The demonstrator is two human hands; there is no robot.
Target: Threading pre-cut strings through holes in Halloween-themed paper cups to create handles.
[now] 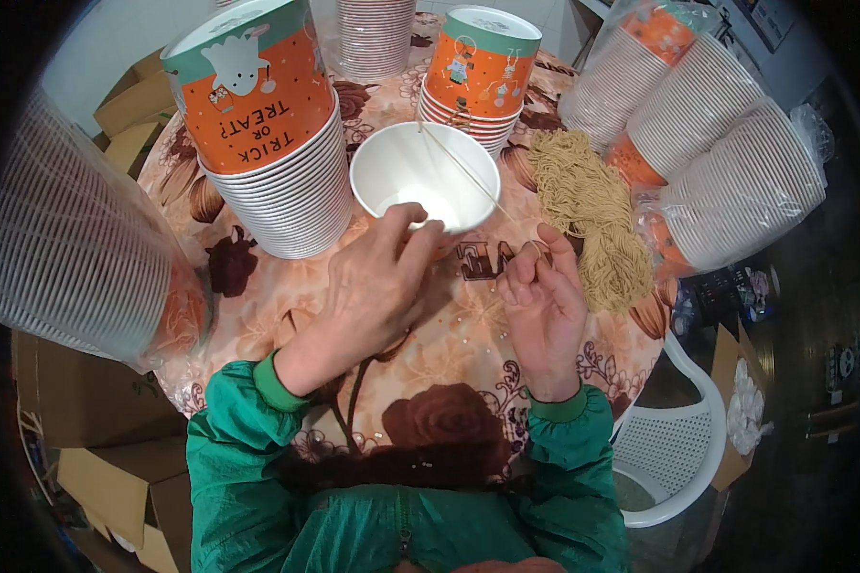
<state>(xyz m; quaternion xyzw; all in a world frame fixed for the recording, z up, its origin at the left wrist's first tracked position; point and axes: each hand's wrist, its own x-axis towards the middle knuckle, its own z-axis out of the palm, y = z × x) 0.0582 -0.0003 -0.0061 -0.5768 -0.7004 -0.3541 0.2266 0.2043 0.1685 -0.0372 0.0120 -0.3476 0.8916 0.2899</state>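
two hands: left hand palm-down gripping a white-lined bucket, right hand palm-up pinching string

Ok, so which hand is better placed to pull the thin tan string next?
Probably the right hand: the thin tan string runs to it from the round white paper bucket. The left hand holds the bucket's near rim, so it seems better suited to steadying.

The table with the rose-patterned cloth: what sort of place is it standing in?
Probably a small workshop or home workroom; I can't tell which. The signs are nested stacks of white-and-orange paper buckets in clear plastic, a tan skein of yarn-like cord and open brown cardboard boxes.
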